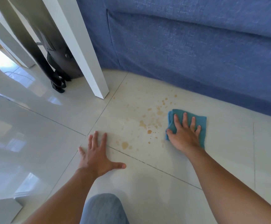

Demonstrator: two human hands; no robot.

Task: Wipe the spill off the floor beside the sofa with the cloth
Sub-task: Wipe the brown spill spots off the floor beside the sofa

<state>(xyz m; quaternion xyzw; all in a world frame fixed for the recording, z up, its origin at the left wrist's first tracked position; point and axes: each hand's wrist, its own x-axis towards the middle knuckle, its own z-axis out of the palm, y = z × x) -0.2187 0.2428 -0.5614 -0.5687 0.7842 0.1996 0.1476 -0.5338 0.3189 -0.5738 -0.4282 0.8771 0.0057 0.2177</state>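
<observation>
Right hand (185, 135) flat, fingers spread, on folded teal cloth (202, 122); left hand (97, 156) splayed on glossy tile floor (228, 151) by tan spill (149, 122).

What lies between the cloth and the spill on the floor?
Nothing visible. The teal cloth lies flat under the right hand, just right of the brown spill, with only bare tile between. The left hand rests at the spill's left edge, the white table leg beyond it.
</observation>
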